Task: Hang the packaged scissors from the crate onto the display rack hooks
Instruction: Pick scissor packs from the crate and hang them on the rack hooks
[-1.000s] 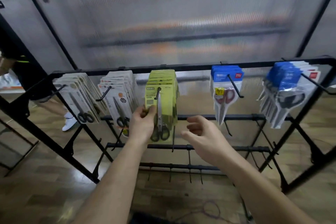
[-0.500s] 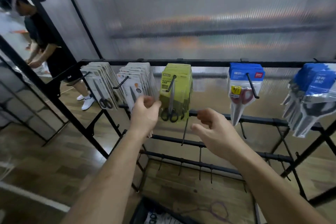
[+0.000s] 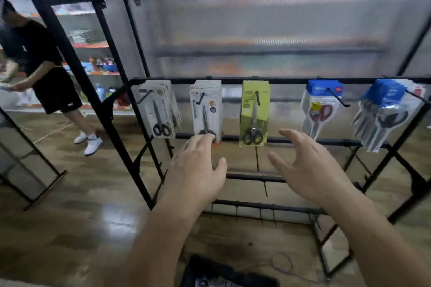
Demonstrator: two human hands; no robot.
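Note:
A black display rack (image 3: 277, 81) stands in front of me with packaged scissors on its top-row hooks. A stack of yellow-green packs (image 3: 255, 112) hangs in the middle. To their left hang white packs (image 3: 205, 109) and grey packs (image 3: 158, 109); to the right hang blue-topped packs (image 3: 320, 107) and another blue stack (image 3: 387, 112). My left hand (image 3: 198, 165) hovers below the white packs, fingers relaxed, holding nothing. My right hand (image 3: 307, 165) is spread open below and right of the yellow-green packs, also holding nothing. The black crate (image 3: 224, 272) lies on the floor at the bottom edge.
Lower rails (image 3: 256, 178) of the rack carry bare hooks. A person in black clothes (image 3: 46, 72) stands at the left beside store shelves. A second black frame (image 3: 35, 182) leans at the far left. The floor is wood-patterned.
My left hand let go of the yellow-green pack, which now hangs on its hook. Both hands have drawn back and opened, and my view has pulled away and down from the rack.

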